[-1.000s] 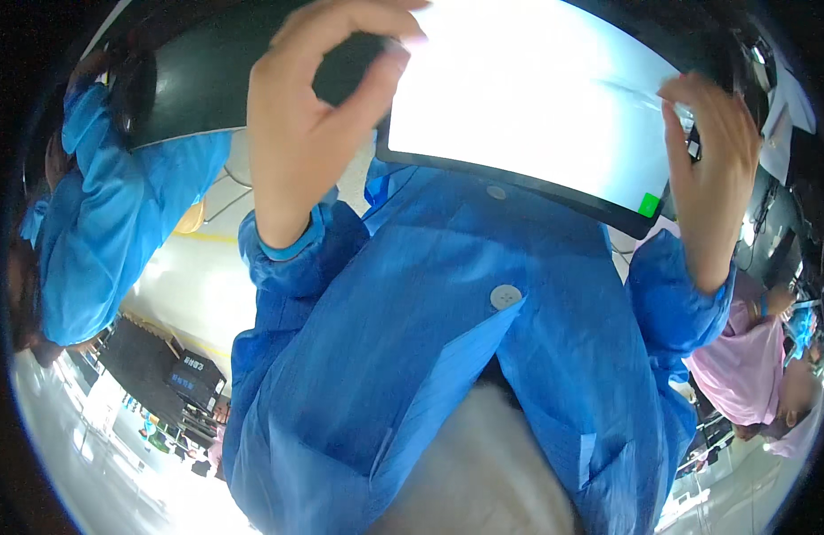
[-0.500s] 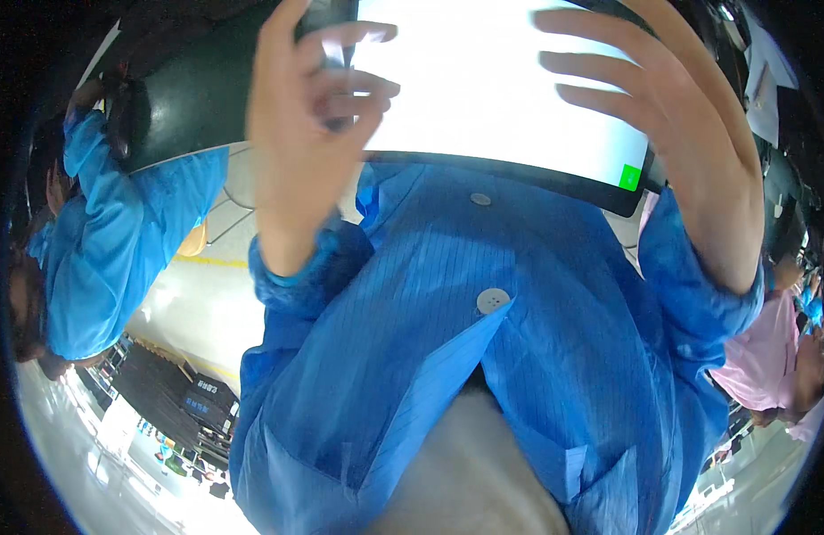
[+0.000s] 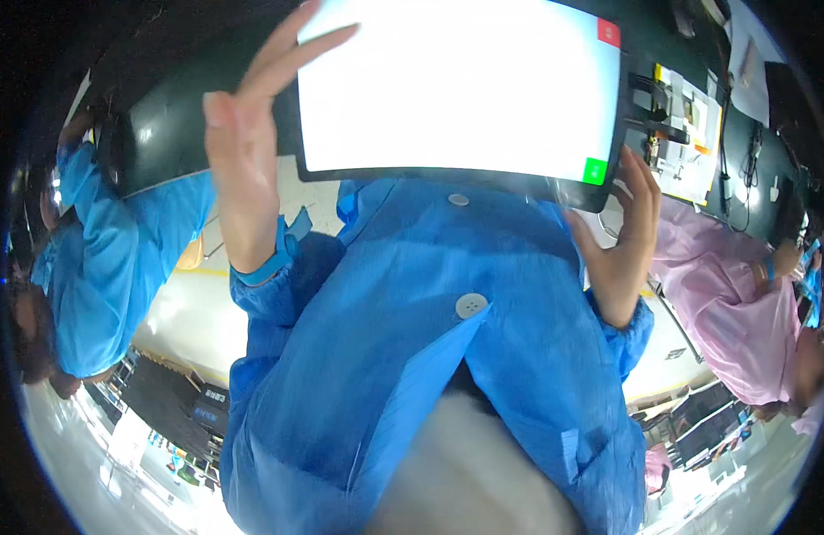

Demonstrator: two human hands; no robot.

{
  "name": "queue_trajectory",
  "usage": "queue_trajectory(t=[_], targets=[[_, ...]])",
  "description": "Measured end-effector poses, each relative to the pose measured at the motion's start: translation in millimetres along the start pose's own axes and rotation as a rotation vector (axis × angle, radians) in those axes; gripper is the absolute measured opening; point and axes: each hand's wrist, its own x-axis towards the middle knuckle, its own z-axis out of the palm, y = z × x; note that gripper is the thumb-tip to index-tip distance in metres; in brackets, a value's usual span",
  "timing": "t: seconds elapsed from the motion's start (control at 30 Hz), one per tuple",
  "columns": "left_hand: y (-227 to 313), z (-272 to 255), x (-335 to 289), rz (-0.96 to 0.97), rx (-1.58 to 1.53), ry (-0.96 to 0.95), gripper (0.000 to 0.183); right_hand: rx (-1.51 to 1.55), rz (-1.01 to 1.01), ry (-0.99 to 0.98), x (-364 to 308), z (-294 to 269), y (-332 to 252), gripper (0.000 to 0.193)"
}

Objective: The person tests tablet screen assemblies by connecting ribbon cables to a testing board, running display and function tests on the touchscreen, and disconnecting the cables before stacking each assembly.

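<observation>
A black-framed tablet [image 3: 456,98] with a glowing white screen lies tilted in front of me; a red square shows at its upper right and a green one at its lower right. My left hand [image 3: 251,152] is at the tablet's left edge, fingers spread and two of them reaching over the screen's upper left; its thumb stands apart. Around the lower right corner curls my right hand [image 3: 627,232], fingertips against the side edge and thumb at the bottom edge. A faint glossy patch shows by that corner, and I cannot make out what it is.
Right of the tablet, black clamp-like parts [image 3: 666,129] stand beside a white board with a yellow edge [image 3: 697,134]. Cables [image 3: 752,165] lie farther right on the dark table [image 3: 176,116]. A person in blue [image 3: 109,259] is at left, one in pink [image 3: 724,303] at right.
Both hands have come down from above the screen. The right hand has moved to the tablet's lower right corner, the left to its left edge. The tablet appears farther left, with its red square now showing.
</observation>
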Motion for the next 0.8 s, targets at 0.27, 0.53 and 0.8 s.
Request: queue_trajectory(t=[0.27, 0.53, 0.8], targets=[[-23, 33, -20, -0.529, 0.187, 0.477, 0.062, -0.082, -0.124, 0.131, 1, 15, 1, 0.074], [4, 38, 11, -0.062, 0.819, 0.426, 0.07, 0.085, -0.037, 0.143, 5, 9, 8, 0.069], [41, 86, 34, -0.244, 0.701, 0.007, 0.029, 0.115, -0.059, -0.008, 15, -6, 13, 0.066]])
